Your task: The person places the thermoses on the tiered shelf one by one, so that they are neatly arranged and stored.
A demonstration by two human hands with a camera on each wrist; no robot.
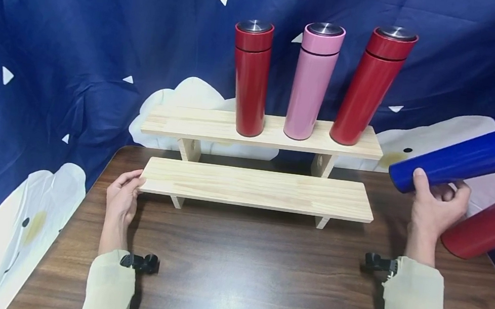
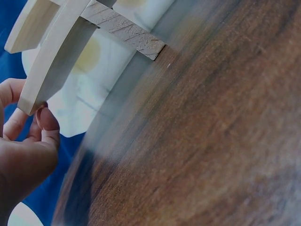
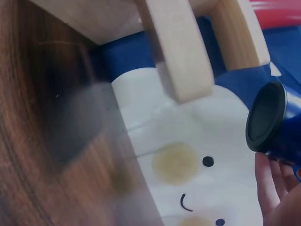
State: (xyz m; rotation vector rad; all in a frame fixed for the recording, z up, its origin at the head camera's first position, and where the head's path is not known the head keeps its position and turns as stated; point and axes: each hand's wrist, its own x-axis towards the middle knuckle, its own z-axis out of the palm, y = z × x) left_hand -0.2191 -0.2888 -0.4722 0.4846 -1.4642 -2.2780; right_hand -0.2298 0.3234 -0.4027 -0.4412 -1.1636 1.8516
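"Standing on the table (image 1: 235,260), what does the wooden rack (image 1: 280,191) carry?"
"Three bottles (image 1: 310,95), upright on its upper tier (image 1: 187,121)."
"And the blue bottle (image 1: 472,155)?"
"Tilted mid-air, right of the rack; the right hand (image 1: 438,207) has fingers half-curled round its base end, apparently for control."
"The left hand (image 1: 121,196)?"
"Pinching the lower tier's (image 1: 207,183) end, presumably to steady it."

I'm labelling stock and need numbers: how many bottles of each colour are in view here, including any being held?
Red bottles: 3
Pink bottle: 1
Blue bottle, held in the right hand: 1
Total: 5
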